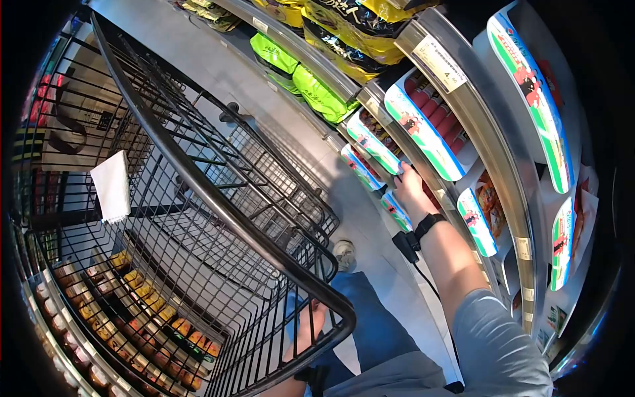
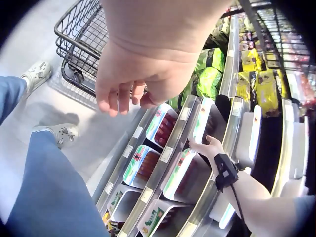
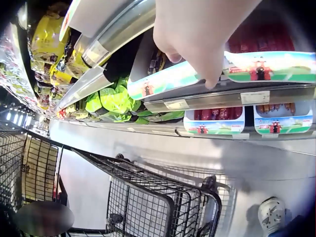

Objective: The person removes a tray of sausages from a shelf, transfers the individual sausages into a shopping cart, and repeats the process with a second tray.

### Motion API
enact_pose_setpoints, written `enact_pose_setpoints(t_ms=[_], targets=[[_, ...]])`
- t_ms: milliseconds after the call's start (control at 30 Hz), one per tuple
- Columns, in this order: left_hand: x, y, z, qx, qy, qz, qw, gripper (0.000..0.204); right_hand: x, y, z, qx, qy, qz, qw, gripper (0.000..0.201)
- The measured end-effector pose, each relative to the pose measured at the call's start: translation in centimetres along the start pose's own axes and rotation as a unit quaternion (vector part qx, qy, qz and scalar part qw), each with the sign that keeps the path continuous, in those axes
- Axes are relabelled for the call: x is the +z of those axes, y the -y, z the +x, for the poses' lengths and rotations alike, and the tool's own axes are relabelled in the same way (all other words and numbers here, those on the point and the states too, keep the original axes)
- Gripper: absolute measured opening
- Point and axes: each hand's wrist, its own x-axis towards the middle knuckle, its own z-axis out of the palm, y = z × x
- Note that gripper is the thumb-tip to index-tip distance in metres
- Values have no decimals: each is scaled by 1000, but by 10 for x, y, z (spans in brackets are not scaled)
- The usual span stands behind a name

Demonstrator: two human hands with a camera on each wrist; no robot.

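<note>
My right hand (image 1: 411, 188) reaches into the shelf and grips the front rim of a white snack bin (image 3: 163, 81) at its right end. In the right wrist view, one finger comes down over the bin's green and blue label while others curl behind the rim. Dark packets show inside this bin. Beside it stands another white bin (image 3: 269, 66) with red sausage-like snacks. My left hand (image 2: 148, 74) hangs with loosely curled fingers and holds nothing. From the head, that hand shows through the black bars of the shopping cart (image 1: 245, 245).
Lower bins (image 3: 215, 121) with similar labels line the bottom shelf. Bright green bags (image 1: 324, 92) and yellow bags (image 1: 350, 40) lie farther along. A white cloth (image 1: 111, 187) hangs on the cart. Across the aisle, another shelf (image 1: 99, 311) holds packaged goods.
</note>
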Motion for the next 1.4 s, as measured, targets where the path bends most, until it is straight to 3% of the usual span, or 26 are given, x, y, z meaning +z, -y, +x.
enact_pose_setpoints(t_ms=[67,133,200,267,333,400,433,533,567,600,667,733,800,833,933,1000,1067,1400], targets=[[-8,11,2,90,18,-8,996,31,-4,-6,21,7,8,7,1000,29],[-7,19,1,84,13,-62,994,32,-13,2,35,-19,79,-28,996,25],[-7,18,2,55,22,-50,997,33,-5,11,21,7,36,-67,997,21],[0,11,-4,54,18,-49,997,33,-4,17,6,19,73,-113,991,19],[8,-5,-10,56,13,-46,997,34,-1,19,3,39,53,-139,988,17],[14,-22,-17,4,29,-28,999,34,-7,8,11,9,105,-128,986,17],[15,8,-5,29,22,-16,999,34,-11,-1,16,19,90,-93,991,19],[21,-4,-8,-34,62,-216,974,35,-20,-13,-4,31,40,-34,998,22],[18,6,-5,-7,86,-225,971,34,-23,-15,-17,43,59,-20,997,21],[17,15,3,-13,91,-191,977,34,-27,-16,-31,54,78,-6,995,20],[27,-9,-13,45,44,-54,997,33,-42,-35,-35,56,108,-13,992,18],[28,-20,-16,19,32,-37,999,34,-54,-51,-44,59,139,-19,988,17],[26,-23,-17,9,33,-44,998,34,-52,-59,-64,125,140,-4,982,14],[23,-21,-15,8,33,-41,999,34,-49,-62,-75,132,92,-4,987,13],[21,-11,-12,12,36,-48,998,33,-36,-38,-116,115,108,44,986,12],[22,-18,-16,12,41,-34,999,32,-45,-45,-101,134,104,51,984,14],[24,-21,-18,9,46,-32,998,32,-52,-49,-88,201,178,37,962,18],[22,-24,-25,-5,50,-47,998,31,-64,-90,-84,203,138,118,962,24]])
